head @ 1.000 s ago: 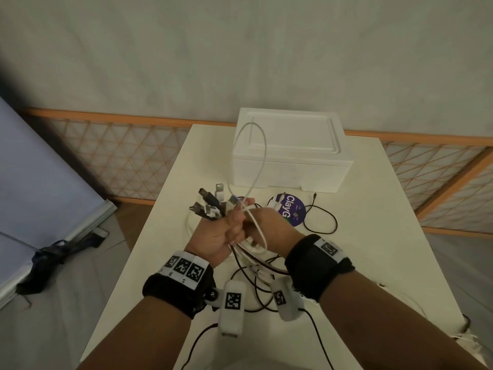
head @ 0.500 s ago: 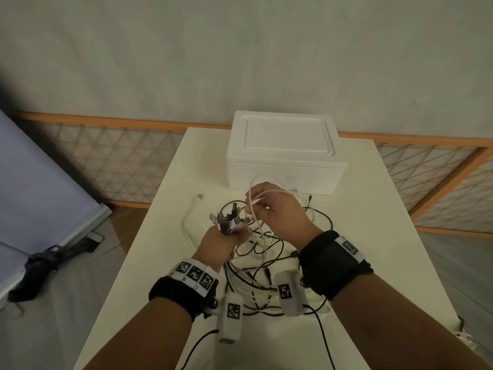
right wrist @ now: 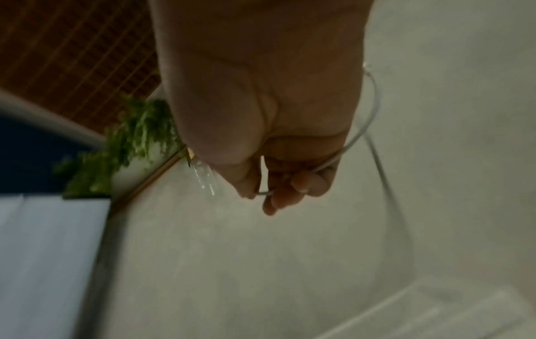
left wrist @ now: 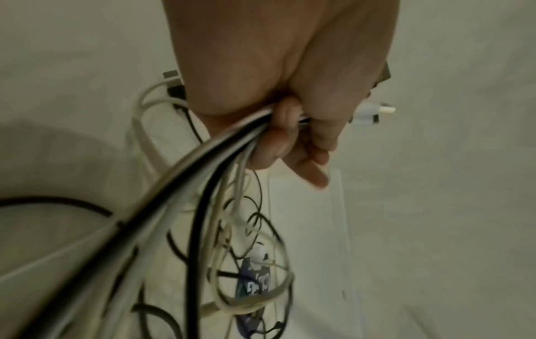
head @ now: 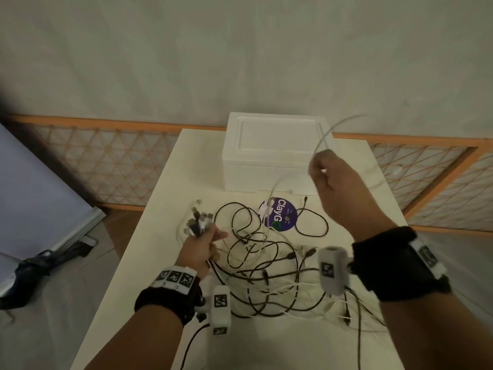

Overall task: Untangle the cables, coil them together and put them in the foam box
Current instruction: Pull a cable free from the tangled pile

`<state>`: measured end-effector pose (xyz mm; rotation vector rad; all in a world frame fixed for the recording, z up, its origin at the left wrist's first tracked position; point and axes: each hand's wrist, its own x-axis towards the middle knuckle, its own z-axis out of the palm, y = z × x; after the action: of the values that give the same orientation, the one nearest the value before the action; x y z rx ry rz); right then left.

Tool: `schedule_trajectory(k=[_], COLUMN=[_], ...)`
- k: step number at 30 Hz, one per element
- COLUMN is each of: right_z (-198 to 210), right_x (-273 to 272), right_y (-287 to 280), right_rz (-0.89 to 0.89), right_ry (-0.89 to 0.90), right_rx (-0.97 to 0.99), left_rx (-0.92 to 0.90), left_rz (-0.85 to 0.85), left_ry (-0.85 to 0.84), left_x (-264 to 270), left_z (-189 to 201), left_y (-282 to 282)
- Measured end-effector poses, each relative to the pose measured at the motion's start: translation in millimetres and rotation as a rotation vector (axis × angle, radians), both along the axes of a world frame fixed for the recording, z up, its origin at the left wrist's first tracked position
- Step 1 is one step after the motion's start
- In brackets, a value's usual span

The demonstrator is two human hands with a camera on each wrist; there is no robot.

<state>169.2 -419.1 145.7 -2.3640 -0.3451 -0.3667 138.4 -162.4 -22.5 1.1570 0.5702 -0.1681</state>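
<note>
A tangle of black and white cables (head: 269, 265) sprawls over the cream table (head: 314, 348). My left hand (head: 204, 245) grips a bundle of cable ends, the plugs (head: 197, 222) sticking out above the fist; in the left wrist view the bundle of cables (left wrist: 203, 160) runs out of the curled fingers (left wrist: 285, 137). My right hand (head: 329, 173) is raised to the right, pinching one white cable (head: 324, 136) that arcs up in front of the closed white foam box (head: 274, 150). The right wrist view shows this white cable (right wrist: 368, 119) between thumb and fingers.
A round purple sticker (head: 282, 214) lies on the table before the box. A wooden lattice fence (head: 106, 161) runs behind the table, with a grey wall above. A pale board (head: 34, 198) leans at the left beside a dark bundle on the floor.
My right hand has swung up and to the right, drawing the white cable away from the tangle. My left hand keeps its grip on the plug ends and has moved slightly left.
</note>
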Motion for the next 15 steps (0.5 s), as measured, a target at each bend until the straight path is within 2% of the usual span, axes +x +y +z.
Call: schedule_trajectory(k=[2, 4, 6, 7, 9, 10, 12, 14, 15], right_z=[-11, -20, -31, -36, -46, -48, -50, -58, -65], right_x=[4, 4, -3, -7, -20, -30, -49, -65, -69], right_y=[-37, -69, -81, -76, -45, -22, 26, 61, 70], right_rz=[-0.178, -0.346, -0.399, -0.368, -0.217, -0.085, 0.245, 0.474, 0.521], right_ry=[0.097, 0.375, 0.553, 0.543, 0.41, 0.356, 0.421, 0.527, 0.501], right_rx=[-0.264, -0.521, -0.733, -0.757, -0.607, -0.504, -0.374, -0.404, -0.467], left_rx=[-0.142, -0.222, -0.263, -0.276, -0.297, -0.305, -0.31, -0.291, -0.281], left_rz=[0.05, 0.076, 0.082, 0.08, 0.059, 0.041, 0.006, -0.015, -0.016], left_ry=[-0.052, -0.089, -0.122, -0.145, -0.191, -0.218, -0.272, -0.318, -0.333], left_x=[-2, -5, -11, -14, -19, -23, -29, -35, -38], left_z=[11, 21, 30, 35, 43, 48, 58, 66, 69], left_y=[7, 8, 3, 0, -8, -12, -18, -21, -20])
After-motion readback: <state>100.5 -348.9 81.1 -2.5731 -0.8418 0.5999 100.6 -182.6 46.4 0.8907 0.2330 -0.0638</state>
